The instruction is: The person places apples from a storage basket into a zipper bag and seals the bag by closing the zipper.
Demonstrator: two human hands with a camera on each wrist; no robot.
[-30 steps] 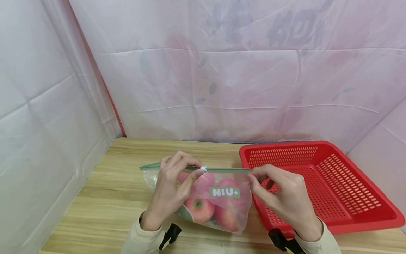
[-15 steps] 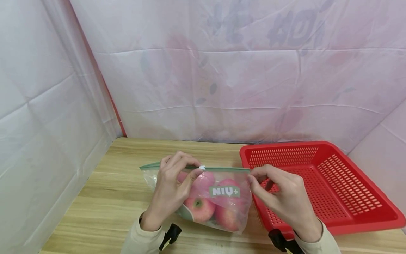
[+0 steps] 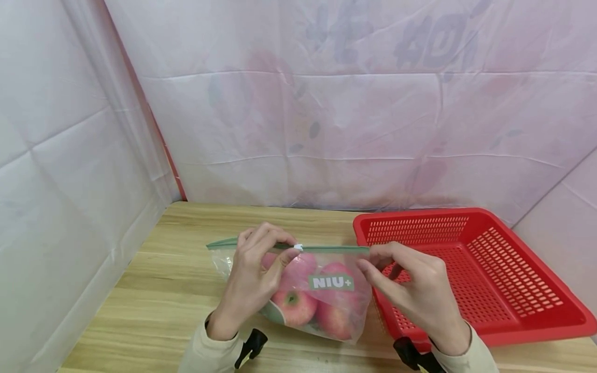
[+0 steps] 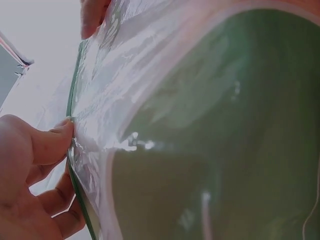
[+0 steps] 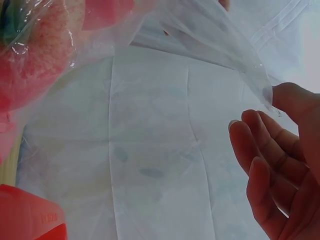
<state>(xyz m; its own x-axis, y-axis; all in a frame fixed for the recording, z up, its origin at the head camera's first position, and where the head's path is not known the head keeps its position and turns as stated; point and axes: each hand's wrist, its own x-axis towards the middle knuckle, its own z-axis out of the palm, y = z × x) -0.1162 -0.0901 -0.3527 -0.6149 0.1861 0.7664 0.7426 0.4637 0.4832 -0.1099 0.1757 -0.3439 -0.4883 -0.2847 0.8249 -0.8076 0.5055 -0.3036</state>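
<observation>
A clear zip bag (image 3: pixel 361 311) with a green top strip and a NIU+ label stands on the table, with several red apples (image 3: pixel 294 306) inside. The thumb and index finger of my left hand (image 3: pixel 254 274) pinch the white slider (image 3: pixel 298 248) near the middle of the strip. At the strip's right end, my right hand (image 3: pixel 417 282) holds the bag's top corner. The left wrist view has the left hand (image 4: pixel 30 175) at the green strip (image 4: pixel 75 82). In the right wrist view, the right hand (image 5: pixel 280 160) meets the bag's thin corner, its other fingers bent below.
A red plastic basket (image 3: pixel 536 331) with slotted walls stands on the right of the wooden table (image 3: pixel 154 290), close beside the bag. Pale printed cloth (image 3: pixel 298 114) hangs behind the table and along both sides.
The slider shifts slightly left, then stays about level with my left fingertips. My right thumb has slid a little left, onto the bag's front. The basket stays put.
</observation>
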